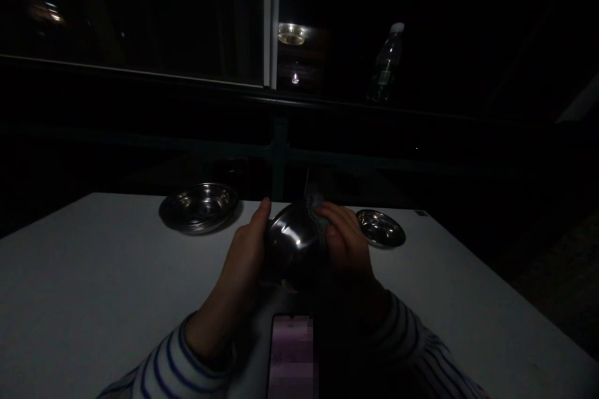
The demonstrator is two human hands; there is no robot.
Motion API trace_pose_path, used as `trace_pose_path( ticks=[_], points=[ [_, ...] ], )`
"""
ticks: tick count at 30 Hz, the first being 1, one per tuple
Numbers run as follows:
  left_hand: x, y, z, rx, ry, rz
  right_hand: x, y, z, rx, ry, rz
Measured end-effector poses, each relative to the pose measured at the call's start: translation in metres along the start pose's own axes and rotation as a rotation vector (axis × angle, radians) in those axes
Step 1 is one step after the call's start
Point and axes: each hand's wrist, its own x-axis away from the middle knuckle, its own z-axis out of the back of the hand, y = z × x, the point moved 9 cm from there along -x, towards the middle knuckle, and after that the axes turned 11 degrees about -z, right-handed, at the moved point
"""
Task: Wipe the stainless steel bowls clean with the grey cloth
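A shiny steel bowl (291,243) is held between both hands above the white table (93,274), tipped on its side. My left hand (246,255) grips its left wall, thumb up on the rim. My right hand (346,240) presses a grey cloth (316,215) against the bowl's right side, fingers curled over it. Both wrists wear striped sleeves.
A stack of steel bowls (200,207) sits at the table's far left of centre, a small steel dish (380,228) at the right. A phone (291,355) lies near the front edge. A plastic bottle (386,62) stands on a dark ledge behind.
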Motion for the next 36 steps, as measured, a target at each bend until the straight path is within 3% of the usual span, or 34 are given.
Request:
trace_pose_path(
  ticks=[9,15,20,26,31,36],
  points=[
    [0.001,0.004,-0.005,0.331,0.051,0.091,-0.007,0.037,0.005,-0.202,0.023,-0.34],
    [-0.003,0.015,-0.002,0.431,0.057,0.082,-0.005,0.044,0.007,-0.219,0.055,-0.398],
    [-0.001,0.009,0.001,0.289,0.069,0.127,-0.007,0.037,0.002,-0.182,-0.028,-0.301],
    [0.001,-0.008,-0.012,0.142,-0.088,0.132,-0.004,0.002,-0.005,-0.036,-0.118,-0.024],
    [0.012,-0.02,-0.016,0.238,-0.03,0.291,0.007,-0.025,-0.017,0.086,-0.183,0.152],
    [0.018,-0.017,-0.027,0.362,-0.109,0.347,0.016,-0.035,-0.029,0.165,-0.222,0.218]
  ],
)
